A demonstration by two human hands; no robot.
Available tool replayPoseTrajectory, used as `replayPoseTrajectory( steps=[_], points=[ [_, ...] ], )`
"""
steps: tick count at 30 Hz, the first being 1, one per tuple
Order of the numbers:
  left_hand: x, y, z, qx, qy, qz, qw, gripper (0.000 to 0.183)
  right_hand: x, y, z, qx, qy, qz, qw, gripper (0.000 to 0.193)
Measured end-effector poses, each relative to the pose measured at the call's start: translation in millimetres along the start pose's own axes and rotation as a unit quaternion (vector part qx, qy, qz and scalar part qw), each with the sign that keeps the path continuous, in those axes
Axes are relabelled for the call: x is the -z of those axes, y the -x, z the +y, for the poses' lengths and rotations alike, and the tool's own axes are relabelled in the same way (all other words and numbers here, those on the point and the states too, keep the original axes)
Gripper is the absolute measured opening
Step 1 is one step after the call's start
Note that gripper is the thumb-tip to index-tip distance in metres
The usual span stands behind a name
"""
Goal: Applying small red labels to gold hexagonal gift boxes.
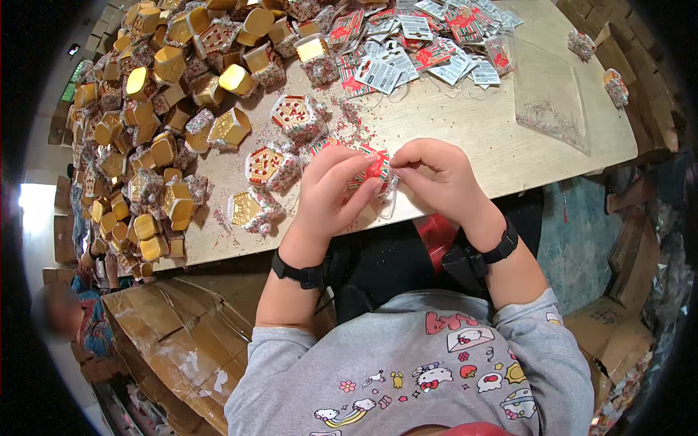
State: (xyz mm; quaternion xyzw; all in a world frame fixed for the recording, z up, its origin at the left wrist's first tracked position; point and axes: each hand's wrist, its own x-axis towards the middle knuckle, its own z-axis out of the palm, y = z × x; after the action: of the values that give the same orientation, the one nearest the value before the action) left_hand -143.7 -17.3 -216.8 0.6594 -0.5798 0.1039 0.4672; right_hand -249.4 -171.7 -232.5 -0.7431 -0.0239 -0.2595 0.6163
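Works at a broad pale counter point(465, 127), spreading beyond and to either side of both grips. Has a great heap of house-shaped ornaments point(169, 65), gold-faced and crusted with colour, left of and beyond the left grip point(331, 192). Has a loose pile of printed cards point(414, 43) straight beyond both grips, and a clear plastic tray point(550, 87) beyond and right of the right grip point(440, 174). Has three separate ornaments point(261, 167) just left of and beyond the left grip. Holds the red striped card point(380, 168) between both grips, pinched by left thumb and fingers. Closes right thumb and forefinger together at the card's right edge, probably on the white cord point(393, 203); cannot tell exactly how much card in that pinch. Should find the card very light, thin, slick-faced and easily creased; best taken flat by opposite edges, with the limp cord nipped close. Has tiny beads point(354, 120) scattered beyond the left grip.
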Motion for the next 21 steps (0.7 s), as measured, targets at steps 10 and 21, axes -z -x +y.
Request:
replayPoseTrajectory(
  steps=[10,21],
  points=[
    [-3,-2,-1,-0.008,0.008,-0.034,0.999,0.015,2,2,2,-0.066,-0.066,0.009,0.996,0.011],
    [-18,-11,8,-0.033,-0.027,0.002,0.999,0.016,13,-1,3,-0.096,-0.240,-0.029,0.966,0.011]
  ],
)
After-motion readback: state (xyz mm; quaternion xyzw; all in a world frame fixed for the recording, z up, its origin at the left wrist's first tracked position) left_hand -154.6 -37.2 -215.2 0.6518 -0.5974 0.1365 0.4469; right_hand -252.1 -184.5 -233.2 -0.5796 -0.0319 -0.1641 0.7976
